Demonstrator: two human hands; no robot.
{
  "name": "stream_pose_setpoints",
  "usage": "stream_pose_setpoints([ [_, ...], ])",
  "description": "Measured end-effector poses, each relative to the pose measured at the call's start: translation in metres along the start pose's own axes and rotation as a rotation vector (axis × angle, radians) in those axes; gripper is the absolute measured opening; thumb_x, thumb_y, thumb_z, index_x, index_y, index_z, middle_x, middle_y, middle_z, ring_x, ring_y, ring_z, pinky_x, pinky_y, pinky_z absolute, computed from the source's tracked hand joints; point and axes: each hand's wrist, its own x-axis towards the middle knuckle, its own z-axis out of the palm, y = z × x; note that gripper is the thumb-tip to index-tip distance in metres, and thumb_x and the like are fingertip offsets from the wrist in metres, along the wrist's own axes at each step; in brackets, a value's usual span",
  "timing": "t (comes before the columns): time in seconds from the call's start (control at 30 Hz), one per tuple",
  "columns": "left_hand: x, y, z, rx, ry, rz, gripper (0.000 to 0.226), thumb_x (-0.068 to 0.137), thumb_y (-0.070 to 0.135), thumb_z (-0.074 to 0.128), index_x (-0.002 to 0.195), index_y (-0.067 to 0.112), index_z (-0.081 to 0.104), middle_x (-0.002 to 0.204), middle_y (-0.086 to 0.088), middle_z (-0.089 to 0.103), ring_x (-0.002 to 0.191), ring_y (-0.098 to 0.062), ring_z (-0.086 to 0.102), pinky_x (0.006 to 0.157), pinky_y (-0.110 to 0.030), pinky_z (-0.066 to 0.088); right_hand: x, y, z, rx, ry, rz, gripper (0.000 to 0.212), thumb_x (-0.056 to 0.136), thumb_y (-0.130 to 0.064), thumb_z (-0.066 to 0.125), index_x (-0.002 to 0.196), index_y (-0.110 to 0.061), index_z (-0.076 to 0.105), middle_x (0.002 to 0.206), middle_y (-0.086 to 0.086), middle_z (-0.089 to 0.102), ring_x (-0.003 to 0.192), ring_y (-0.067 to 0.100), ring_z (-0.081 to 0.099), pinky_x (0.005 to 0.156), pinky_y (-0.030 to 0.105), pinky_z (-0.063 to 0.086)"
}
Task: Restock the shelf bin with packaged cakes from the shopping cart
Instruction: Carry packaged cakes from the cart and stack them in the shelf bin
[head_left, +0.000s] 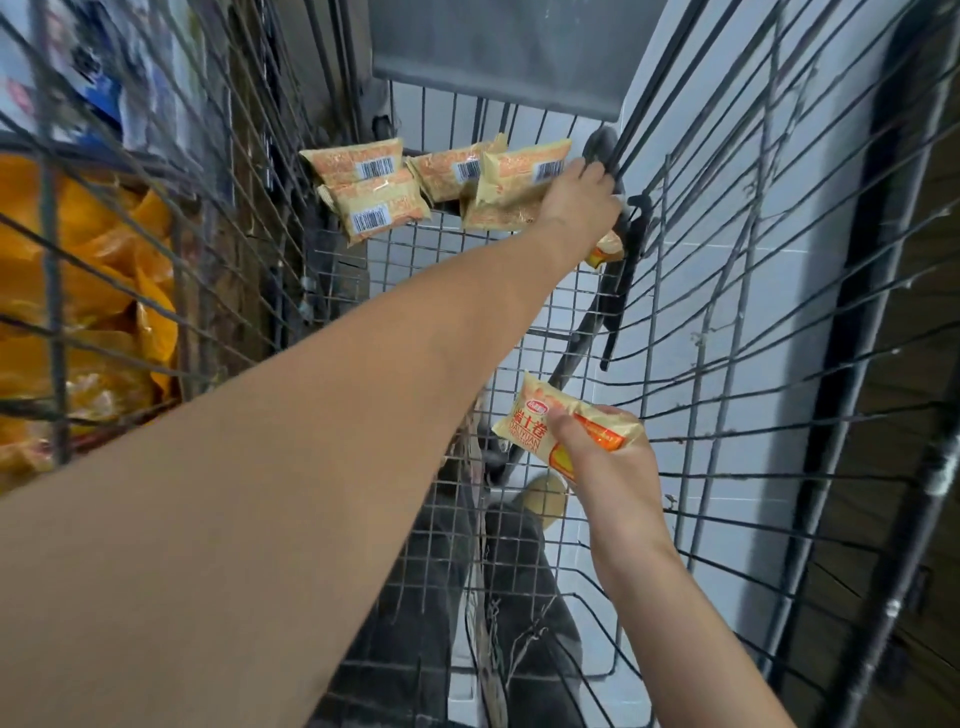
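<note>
Several yellow-orange packaged cakes (375, 208) lie barcode-up at the far end of the wire shopping cart (727, 322). My left hand (582, 202) reaches out to that pile and lies over the rightmost pack (514, 176), fingers curled. The orange end of another pack (607, 252) sticks out under its palm. Closer to me, my right hand (602, 457) grips one packaged cake (535, 423) printed side up, held above the cart's mesh floor. At the left, the wire shelf bin (52, 218) holds a heap of orange packs (88, 312).
A grey flap (498, 47) hangs at the cart's far end. Black wire walls rise on both sides. Through the mesh floor I see pale floor tiles, dark trousers and a shoe (543, 499). Blue-and-white goods (98, 73) sit above the bin.
</note>
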Motion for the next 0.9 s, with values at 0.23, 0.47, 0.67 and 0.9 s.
stream_pose_setpoints([
  [0.23, -0.054, -0.004, -0.032, -0.555, 0.196, -0.213, 0.044, 0.087, 0.025, 0.059, 0.127, 0.011, 0.047, 0.125, -0.012, 0.047, 0.109, -0.027, 0.053, 0.089, -0.036, 0.042, -0.007, -0.006, 0.001, 0.005, -0.017, -0.040, 0.022, 0.080, -0.033, 0.072, 0.093, -0.030, 0.055, 0.085, -0.008, 0.068, 0.078, 0.007, 0.064, 0.062, 0.020, 0.044],
  [0.47, -0.185, 0.012, -0.090, -1.495, 0.378, -0.639, 0.025, 0.089, 0.022, 0.055, 0.110, 0.013, 0.046, 0.080, 0.007, 0.053, 0.068, -0.004, 0.056, 0.052, -0.019, 0.039, -0.057, -0.017, -0.015, 0.059, -0.062, -0.091, 0.021, 0.081, -0.027, 0.071, 0.091, -0.027, 0.053, 0.089, -0.005, 0.066, 0.084, 0.011, 0.063, 0.082, 0.030, 0.050],
  [0.67, -0.328, 0.041, -0.127, -1.717, 0.617, -0.781, 0.008, 0.091, 0.028, 0.059, 0.096, 0.024, 0.056, 0.078, 0.013, 0.060, 0.063, 0.007, 0.055, 0.057, -0.012, 0.046, -0.110, -0.023, -0.035, 0.015, -0.175, -0.223, 0.025, 0.078, -0.029, 0.072, 0.096, -0.027, 0.054, 0.090, -0.002, 0.067, 0.083, 0.015, 0.066, 0.084, 0.037, 0.054],
  [0.9, -0.479, 0.116, -0.142, -1.698, 0.548, -0.889, 0.029, 0.081, 0.046, 0.063, 0.103, 0.029, 0.056, 0.100, 0.013, 0.065, 0.083, 0.009, 0.061, 0.069, -0.009, 0.046, -0.171, 0.005, -0.088, -0.060, -0.399, -0.399, 0.026, 0.075, -0.027, 0.074, 0.093, -0.029, 0.055, 0.085, -0.006, 0.070, 0.073, 0.010, 0.069, 0.069, 0.033, 0.059],
])
